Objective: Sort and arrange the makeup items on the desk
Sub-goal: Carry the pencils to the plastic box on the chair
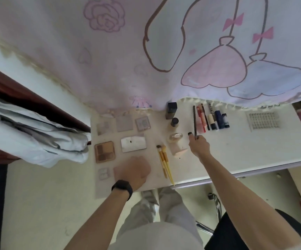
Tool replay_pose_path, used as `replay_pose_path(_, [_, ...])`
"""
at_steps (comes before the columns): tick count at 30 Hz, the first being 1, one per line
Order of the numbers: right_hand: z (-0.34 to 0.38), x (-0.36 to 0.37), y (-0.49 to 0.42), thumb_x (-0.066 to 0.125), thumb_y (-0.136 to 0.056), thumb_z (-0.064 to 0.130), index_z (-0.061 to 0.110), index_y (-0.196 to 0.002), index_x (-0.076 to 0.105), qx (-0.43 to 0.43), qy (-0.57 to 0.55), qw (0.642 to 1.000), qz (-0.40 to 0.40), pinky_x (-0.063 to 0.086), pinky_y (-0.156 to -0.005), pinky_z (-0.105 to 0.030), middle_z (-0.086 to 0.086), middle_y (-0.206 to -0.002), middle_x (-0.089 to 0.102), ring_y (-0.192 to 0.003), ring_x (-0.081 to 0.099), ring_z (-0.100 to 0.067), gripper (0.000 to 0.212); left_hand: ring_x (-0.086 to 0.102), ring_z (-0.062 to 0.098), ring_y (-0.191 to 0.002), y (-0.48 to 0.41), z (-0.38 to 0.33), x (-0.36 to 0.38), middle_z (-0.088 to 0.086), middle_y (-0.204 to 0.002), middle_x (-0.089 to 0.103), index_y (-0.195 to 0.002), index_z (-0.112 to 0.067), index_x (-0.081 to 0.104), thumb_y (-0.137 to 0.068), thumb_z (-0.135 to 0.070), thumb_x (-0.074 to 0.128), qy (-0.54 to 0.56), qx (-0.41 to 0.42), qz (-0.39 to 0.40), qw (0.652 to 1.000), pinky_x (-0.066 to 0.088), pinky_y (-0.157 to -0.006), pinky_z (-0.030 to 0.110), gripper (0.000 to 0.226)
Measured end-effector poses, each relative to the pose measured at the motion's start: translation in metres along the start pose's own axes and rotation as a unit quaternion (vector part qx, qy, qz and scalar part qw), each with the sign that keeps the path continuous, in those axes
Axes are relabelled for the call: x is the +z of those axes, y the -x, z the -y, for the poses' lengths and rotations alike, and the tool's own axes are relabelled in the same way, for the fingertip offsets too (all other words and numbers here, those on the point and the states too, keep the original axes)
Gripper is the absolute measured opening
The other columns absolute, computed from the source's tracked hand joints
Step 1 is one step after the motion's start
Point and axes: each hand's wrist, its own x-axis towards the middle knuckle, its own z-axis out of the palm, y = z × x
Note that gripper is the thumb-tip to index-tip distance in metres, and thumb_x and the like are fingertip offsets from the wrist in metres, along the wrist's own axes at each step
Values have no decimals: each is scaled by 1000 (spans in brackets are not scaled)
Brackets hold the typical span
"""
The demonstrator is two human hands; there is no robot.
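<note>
Head view of the counter point(236, 150). My right grip point(199, 146) pinches the near end of a dark pencil point(194, 121), thumb and forefinger closed on it. The pencil points away from me, just left of a row of sticks point(211, 118): red ones nearest it, then dark, white and navy ones, all parallel. My left grip point(137, 169), with a black band point(122, 187) on its wrist, is blurred and sits knuckles up over a pink compact point(117, 173) at the near left. I cannot tell whether it holds anything. Left of the pencil stand a dark bottle point(171, 110), a black-capped bottle point(174, 123) and a glass jar point(176, 137), one behind another. Two yellow-handled brushes point(165, 164) lie side by side between my grips. Farther left, palettes lie in rows: a brown palette point(104, 151), a silver case point(133, 144) and three pale squares point(124, 123) behind them. Print on the right-hand square and on a small compact point(103, 173) is too blurred to read. A lash tray point(263, 121) lies at the far right. A cartoon-printed cloth point(146, 51) overhangs the back edge.
</note>
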Motion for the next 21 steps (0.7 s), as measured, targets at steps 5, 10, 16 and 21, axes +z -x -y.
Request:
replay_pose_path(5, [-5,5,-3,49,-99,51,4,-121,56,59,-84,995,-8,47,-75,-38,-18,-109,66,-98,63,-34,52,48,29,-120,0,-3,0,5,-139,42,-143,-26,29,-83,-49,60,20,-9,12,1000,42,-95,41,72])
replay_pose_path(10, [-18,7,5,51,-98,43,1,-112,63,90,-152,984,-8,41,-58,-30,-9,-86,66,-73,59,-25,46,45,28,-123,0,-4,0,5,-141,40,-146,-23,28,-84,-47,59,24,-11,10,1000,40,-99,41,73])
replay_pose_path(16, [-14,8,19,45,-104,41,14,-123,51,-16,-78,997,-15,48,-64,-32,-6,-99,69,-83,64,-21,33,46,27,-124,1,-6,-1,4,-142,41,-148,-22,27,-85,-46,61,15,-7,6,1000,40,-101,40,75])
replay_pose_path(21, [14,1,8,46,-105,33,19,-121,47,-144,34,985,-87,49,-64,-33,-6,-96,70,-74,64,-25,22,44,27,-126,2,-6,3,2,-143,41,-148,-23,27,-84,-46,62,18,-8,-3,1000,39,-101,39,77])
